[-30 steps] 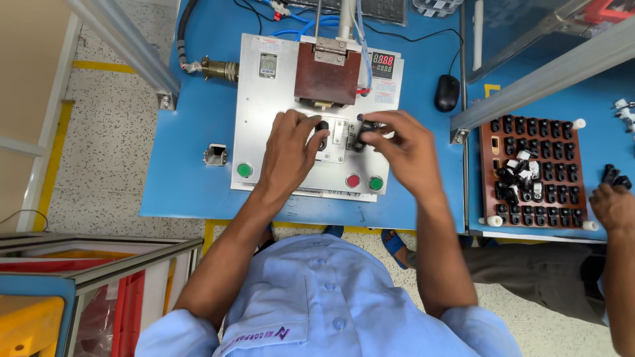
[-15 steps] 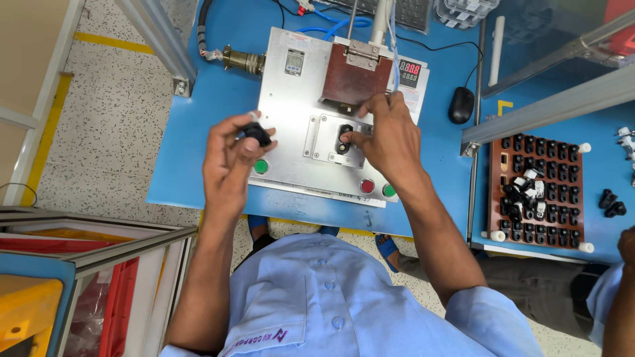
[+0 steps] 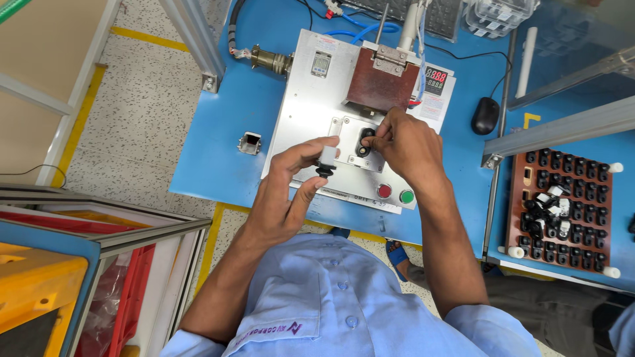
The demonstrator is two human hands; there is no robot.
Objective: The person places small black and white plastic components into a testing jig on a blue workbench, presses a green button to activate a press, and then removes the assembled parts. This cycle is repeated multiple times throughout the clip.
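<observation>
While the left hand (image 3: 284, 198) pinches a small black-and-white plug part (image 3: 325, 162) between thumb and fingers above the grey fixture plate (image 3: 311, 112) near the blue worktop's (image 3: 218, 145) front edge, the right hand's (image 3: 407, 145) fingers press a second part (image 3: 366, 137) into its socket. The part looks light, rigid, best gripped by its sides.

Blue table (image 3: 218, 145), silver panel (image 3: 307, 112) with brown block (image 3: 383, 86), red button (image 3: 384, 191), green button (image 3: 407, 196).

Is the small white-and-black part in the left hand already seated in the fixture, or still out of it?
Out. The left hand pinches the small part in its fingertips beside the fixture plate, while the right hand works at the plate's slot.
</observation>
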